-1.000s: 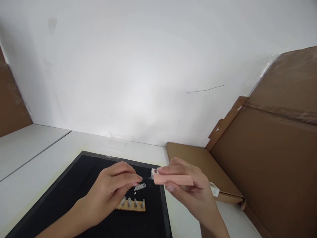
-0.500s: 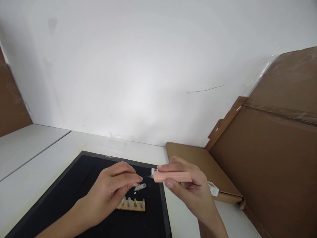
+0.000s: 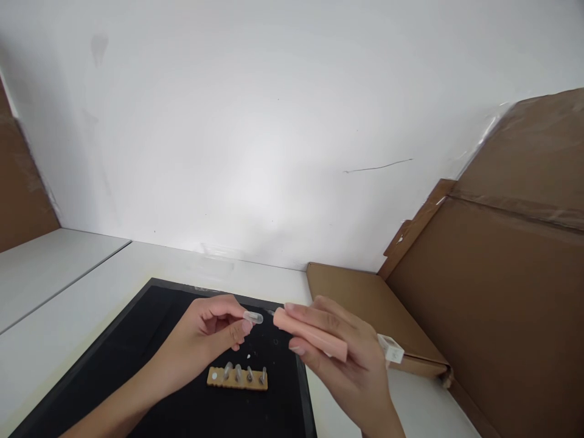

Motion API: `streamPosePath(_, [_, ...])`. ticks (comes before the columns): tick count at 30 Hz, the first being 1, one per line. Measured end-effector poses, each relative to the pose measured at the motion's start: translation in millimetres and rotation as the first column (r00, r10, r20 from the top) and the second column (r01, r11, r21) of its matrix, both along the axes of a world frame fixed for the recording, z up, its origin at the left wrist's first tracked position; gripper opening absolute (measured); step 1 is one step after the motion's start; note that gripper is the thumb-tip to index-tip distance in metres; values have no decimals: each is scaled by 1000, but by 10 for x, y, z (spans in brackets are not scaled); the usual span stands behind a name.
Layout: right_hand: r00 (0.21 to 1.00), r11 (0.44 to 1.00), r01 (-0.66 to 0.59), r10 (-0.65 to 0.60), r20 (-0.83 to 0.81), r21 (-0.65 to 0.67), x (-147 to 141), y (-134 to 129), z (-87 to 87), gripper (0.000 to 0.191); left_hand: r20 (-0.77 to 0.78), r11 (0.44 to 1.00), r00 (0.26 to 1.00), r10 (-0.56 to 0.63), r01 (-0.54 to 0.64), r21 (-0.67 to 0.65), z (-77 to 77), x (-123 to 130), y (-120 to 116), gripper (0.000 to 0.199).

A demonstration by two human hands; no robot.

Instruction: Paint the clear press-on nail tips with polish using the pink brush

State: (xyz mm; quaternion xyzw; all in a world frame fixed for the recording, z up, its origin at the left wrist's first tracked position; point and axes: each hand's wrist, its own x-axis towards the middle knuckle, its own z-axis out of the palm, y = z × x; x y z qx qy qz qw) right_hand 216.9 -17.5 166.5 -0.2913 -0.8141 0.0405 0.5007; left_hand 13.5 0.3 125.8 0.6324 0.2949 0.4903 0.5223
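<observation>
Between the thumb and fingers of my left hand point(image 3: 216, 325) is a clear false nail tip point(image 3: 253, 317), raised above the black mat. My right hand point(image 3: 344, 347) grips a slim pink bar-shaped device point(image 3: 311, 334), its near end tilted down and its far end close to the nail tip but apart from it. Below the hands, a tan strip point(image 3: 237, 385) lies on the mat, with several clear nail tips point(image 3: 238, 372) standing along it and a white dot point(image 3: 214, 376) at its left end. A tiny white piece point(image 3: 248, 356) lies just above the strip.
The black mat point(image 3: 173, 389) covers much of the white table point(image 3: 182, 255). A flat cardboard box point(image 3: 360, 292) lies to the right, with a small clear-and-white box point(image 3: 391, 348) by its front edge, partly behind my right hand. Cardboard panels flank the white wall.
My left hand has turned, bringing the nail tip up and level with the pink device. The pink device has tilted, and the small white box behind its end is now hidden.
</observation>
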Motion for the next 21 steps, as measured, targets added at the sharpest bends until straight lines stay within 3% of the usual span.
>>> streamPosePath(6, [995, 998, -51, 48, 87, 30, -86, -44, 37, 16, 79, 995, 995, -59, 65, -71, -10, 9, -12, 15])
streamPosePath(16, [996, 997, -51, 45, 82, 66, -89, -83, 54, 19, 95, 992, 990, -103, 109, -64, -11, 11, -30, 13])
streamPosePath(21, [996, 994, -91, 92, -2, 60, -91, -85, 75, 21, 90, 991, 989, -113, 119, -55, -16, 20, -42, 12])
